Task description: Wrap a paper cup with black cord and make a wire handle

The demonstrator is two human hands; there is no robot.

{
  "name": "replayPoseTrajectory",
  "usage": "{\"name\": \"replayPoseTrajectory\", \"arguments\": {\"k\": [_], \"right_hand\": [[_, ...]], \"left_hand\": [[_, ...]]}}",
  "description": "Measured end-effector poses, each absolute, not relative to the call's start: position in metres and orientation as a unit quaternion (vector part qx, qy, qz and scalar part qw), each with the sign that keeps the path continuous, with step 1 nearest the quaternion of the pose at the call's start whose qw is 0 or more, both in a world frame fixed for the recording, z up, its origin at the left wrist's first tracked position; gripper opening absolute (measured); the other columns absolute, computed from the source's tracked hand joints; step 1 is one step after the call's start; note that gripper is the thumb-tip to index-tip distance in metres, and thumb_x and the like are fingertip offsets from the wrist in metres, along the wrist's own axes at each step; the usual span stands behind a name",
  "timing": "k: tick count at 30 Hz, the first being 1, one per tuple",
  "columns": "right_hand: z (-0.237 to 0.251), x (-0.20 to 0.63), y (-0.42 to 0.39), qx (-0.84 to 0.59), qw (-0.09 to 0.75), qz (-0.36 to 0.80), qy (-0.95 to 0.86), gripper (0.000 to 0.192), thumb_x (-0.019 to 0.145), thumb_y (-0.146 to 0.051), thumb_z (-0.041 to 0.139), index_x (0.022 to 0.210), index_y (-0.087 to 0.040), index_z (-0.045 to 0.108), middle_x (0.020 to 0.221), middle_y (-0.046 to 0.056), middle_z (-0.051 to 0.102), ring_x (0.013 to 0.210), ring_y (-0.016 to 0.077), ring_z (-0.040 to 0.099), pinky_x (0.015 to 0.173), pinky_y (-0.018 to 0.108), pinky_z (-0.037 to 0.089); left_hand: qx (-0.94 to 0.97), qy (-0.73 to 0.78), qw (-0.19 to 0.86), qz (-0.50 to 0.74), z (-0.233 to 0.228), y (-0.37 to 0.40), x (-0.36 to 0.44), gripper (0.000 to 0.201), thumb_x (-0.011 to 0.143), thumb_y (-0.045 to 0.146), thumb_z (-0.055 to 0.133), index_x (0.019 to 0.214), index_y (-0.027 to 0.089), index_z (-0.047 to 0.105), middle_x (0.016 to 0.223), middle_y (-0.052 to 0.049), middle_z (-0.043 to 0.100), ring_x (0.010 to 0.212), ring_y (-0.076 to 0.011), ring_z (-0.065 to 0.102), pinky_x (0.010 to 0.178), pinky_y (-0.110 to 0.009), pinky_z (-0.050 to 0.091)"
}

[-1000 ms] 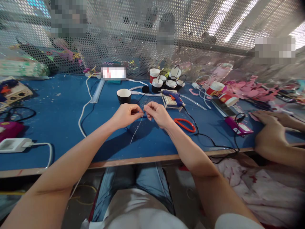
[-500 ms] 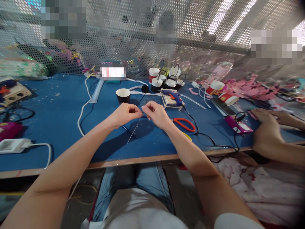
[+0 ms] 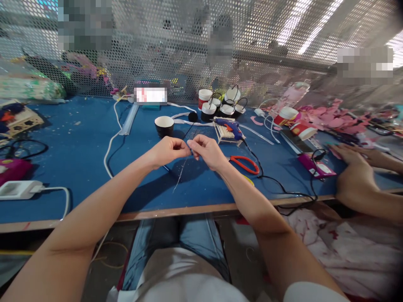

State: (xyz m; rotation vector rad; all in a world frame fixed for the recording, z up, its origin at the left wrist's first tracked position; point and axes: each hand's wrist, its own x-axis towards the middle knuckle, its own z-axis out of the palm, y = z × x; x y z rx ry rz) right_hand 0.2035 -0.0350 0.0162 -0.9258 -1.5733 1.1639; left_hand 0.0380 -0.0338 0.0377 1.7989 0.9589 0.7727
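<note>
Just in front of the black cup (image 3: 164, 125), both hands' fingers pinch a thin silvery strand (image 3: 180, 175), its loose tail dangling, unfinished.

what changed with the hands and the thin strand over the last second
Very little changed. Both hands, left hand and right hand, keep pinching the thin strand between them above the blue table; its loose end still hangs down. The red scissors, black cup and the co-worker's hand stayed put.
</note>
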Motion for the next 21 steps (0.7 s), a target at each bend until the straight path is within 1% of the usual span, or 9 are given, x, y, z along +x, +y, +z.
{"name": "replayPoseTrajectory", "arguments": {"k": [3, 5, 8, 10, 14, 18, 21], "right_hand": [[0.0181, 0.2042, -0.0353, -0.34, 0.459, 0.524, -0.632, 0.03, 0.075, -0.046, 0.06, 0.076, -0.017, 0.052, 0.061, -0.003, 0.054, 0.051, 0.0066, 0.049, 0.045, 0.02, 0.041], [0.0186, 0.2052, -0.035, -0.336, 0.455, 0.526, -0.635, 0.029, 0.075, -0.043, 0.062, 0.075, -0.017, 0.052, 0.061, -0.003, 0.055, 0.052, 0.0066, 0.049, 0.045, 0.019, 0.041], [0.0183, 0.2065, -0.0346, -0.367, 0.45, 0.493, -0.648, 0.029, 0.076, -0.043, 0.061, 0.071, -0.017, 0.05, 0.052, -0.005, 0.05, 0.046, 0.0055, 0.045, 0.043, 0.019, 0.037], [0.0179, 0.2066, -0.0348, -0.382, 0.448, 0.471, -0.657, 0.03, 0.077, -0.044, 0.06, 0.07, -0.017, 0.05, 0.049, -0.006, 0.049, 0.043, 0.0051, 0.043, 0.042, 0.019, 0.035], [0.0182, 0.2044, -0.0366, -0.401, 0.455, 0.436, -0.665, 0.033, 0.075, -0.047, 0.06, 0.067, -0.017, 0.049, 0.047, -0.006, 0.046, 0.041, 0.0051, 0.041, 0.041, 0.02, 0.032], [0.0183, 0.2016, -0.0372, -0.445, 0.468, 0.374, -0.666, 0.035, 0.073, -0.047, 0.062, 0.061, -0.018, 0.046, 0.046, -0.007, 0.043, 0.041, 0.0047, 0.037, 0.04, 0.02, 0.027], [0.0175, 0.2013, -0.0363, -0.455, 0.473, 0.345, -0.671, 0.037, 0.073, -0.047, 0.062, 0.059, -0.018, 0.045, 0.047, -0.006, 0.042, 0.042, 0.0047, 0.036, 0.04, 0.02, 0.027]], "left_hand": [[0.719, 0.379, 0.497, 0.305, 0.0389, -0.0325, 0.0368, 0.023, 0.07, 0.036, 0.064, 0.065, 0.013, 0.061, 0.062, 0.001, 0.057, 0.059, -0.008, 0.049, 0.06, -0.022, 0.04], [0.717, 0.374, 0.505, 0.3, 0.0389, -0.0311, 0.0358, 0.023, 0.069, 0.035, 0.065, 0.065, 0.013, 0.061, 0.062, 0.001, 0.058, 0.059, -0.0078, 0.05, 0.06, -0.022, 0.041], [0.726, 0.373, 0.488, 0.307, 0.0374, -0.0289, 0.0339, 0.024, 0.068, 0.036, 0.066, 0.069, 0.013, 0.063, 0.065, 0.0, 0.06, 0.063, -0.009, 0.052, 0.062, -0.023, 0.042], [0.734, 0.379, 0.474, 0.305, 0.0367, -0.0282, 0.0328, 0.024, 0.067, 0.036, 0.066, 0.071, 0.012, 0.064, 0.067, 0.0, 0.061, 0.063, -0.0095, 0.053, 0.063, -0.023, 0.043], [0.753, 0.382, 0.446, 0.297, 0.0373, -0.0291, 0.0328, 0.023, 0.067, 0.035, 0.065, 0.072, 0.012, 0.064, 0.067, 0.0, 0.062, 0.062, -0.0097, 0.053, 0.062, -0.023, 0.042], [0.76, 0.394, 0.418, 0.304, 0.0371, -0.0316, 0.0361, 0.024, 0.068, 0.035, 0.063, 0.07, 0.012, 0.064, 0.064, 0.0, 0.061, 0.06, -0.0098, 0.052, 0.06, -0.023, 0.042], [0.766, 0.404, 0.394, 0.308, 0.0357, -0.0325, 0.0383, 0.025, 0.07, 0.036, 0.062, 0.072, 0.011, 0.064, 0.064, -0.001, 0.06, 0.059, -0.0099, 0.051, 0.058, -0.023, 0.041]]}}
